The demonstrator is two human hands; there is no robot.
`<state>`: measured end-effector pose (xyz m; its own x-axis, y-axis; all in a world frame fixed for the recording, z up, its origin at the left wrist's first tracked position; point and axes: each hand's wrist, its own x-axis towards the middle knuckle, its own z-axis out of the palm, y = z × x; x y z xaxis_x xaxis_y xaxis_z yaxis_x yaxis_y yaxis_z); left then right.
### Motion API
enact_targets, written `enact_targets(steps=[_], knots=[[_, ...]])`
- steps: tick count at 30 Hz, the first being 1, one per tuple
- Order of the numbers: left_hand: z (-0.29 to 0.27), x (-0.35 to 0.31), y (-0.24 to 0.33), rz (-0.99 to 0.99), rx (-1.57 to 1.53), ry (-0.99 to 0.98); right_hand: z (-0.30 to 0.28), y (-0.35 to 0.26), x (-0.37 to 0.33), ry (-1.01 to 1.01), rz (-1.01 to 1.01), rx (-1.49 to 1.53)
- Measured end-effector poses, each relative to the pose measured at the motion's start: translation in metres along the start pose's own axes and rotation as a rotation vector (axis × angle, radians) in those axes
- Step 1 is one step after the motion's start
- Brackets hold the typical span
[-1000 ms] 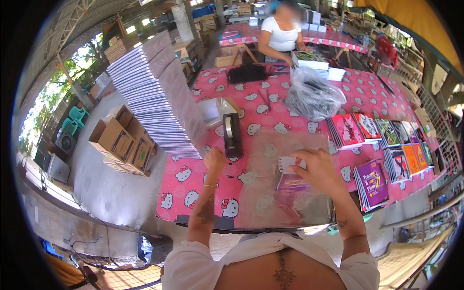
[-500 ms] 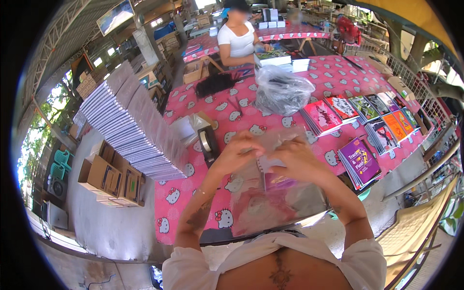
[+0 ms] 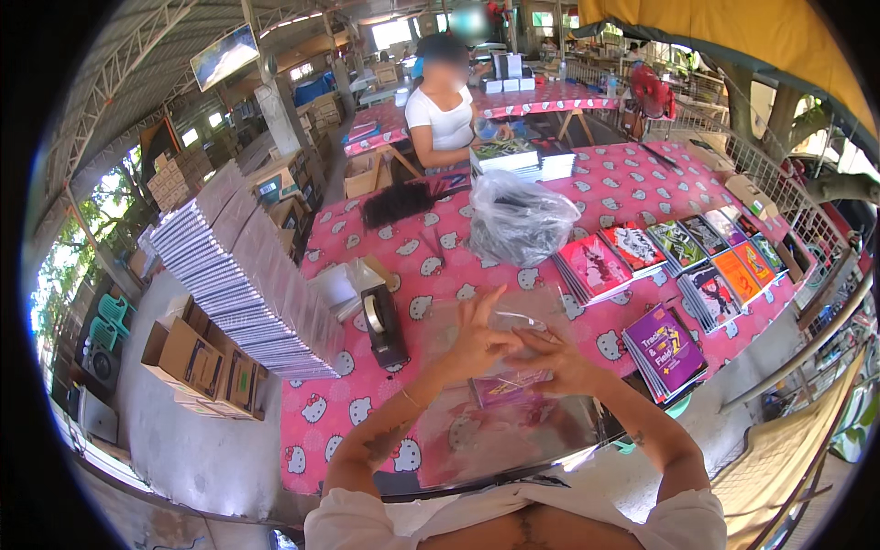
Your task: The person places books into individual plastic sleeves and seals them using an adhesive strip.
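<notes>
My left hand is raised over a clear plastic sheet or sleeve, its fingers apart and one pointing up. Close beside it, my right hand has its fingers spread toward the left one, and the fingertips nearly meet. Whether a thin edge of film lies between them is too fine to make out. Under the hands a purple notebook shows through the plastic, partly hidden by my right hand. A black tape dispenser stands just left of my left hand.
Tall stacks of spiral-bound notebooks rise at the left. A crumpled plastic bag lies ahead. Purple notebooks and several colourful notebook piles sit at the right. Across the pink table is another person. Cardboard boxes are on the floor.
Both hands have shifted closer together, and the left fingers now spread upward. The purple notebook lies lower beneath them. The whole view has tilted slightly upward.
</notes>
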<state>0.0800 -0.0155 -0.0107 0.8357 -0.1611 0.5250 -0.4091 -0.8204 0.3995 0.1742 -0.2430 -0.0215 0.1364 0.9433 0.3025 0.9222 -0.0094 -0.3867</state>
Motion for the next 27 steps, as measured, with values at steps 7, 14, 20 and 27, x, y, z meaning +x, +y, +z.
enact_targets(steps=[7,14,20,27], knots=[[0.024,0.019,0.004,-0.453,0.101,0.005,0.005,0.014,0.001,0.042,-0.058,0.101],[-0.052,-0.008,0.095,-0.205,0.185,-0.217,-0.012,0.048,0.046,0.186,0.310,0.706],[-0.070,-0.018,0.043,-0.642,-0.753,0.628,-0.011,0.060,0.079,0.157,0.189,0.827],[0.005,-0.022,-0.011,-0.560,-0.982,0.095,0.000,0.066,0.078,0.099,0.264,0.988]])
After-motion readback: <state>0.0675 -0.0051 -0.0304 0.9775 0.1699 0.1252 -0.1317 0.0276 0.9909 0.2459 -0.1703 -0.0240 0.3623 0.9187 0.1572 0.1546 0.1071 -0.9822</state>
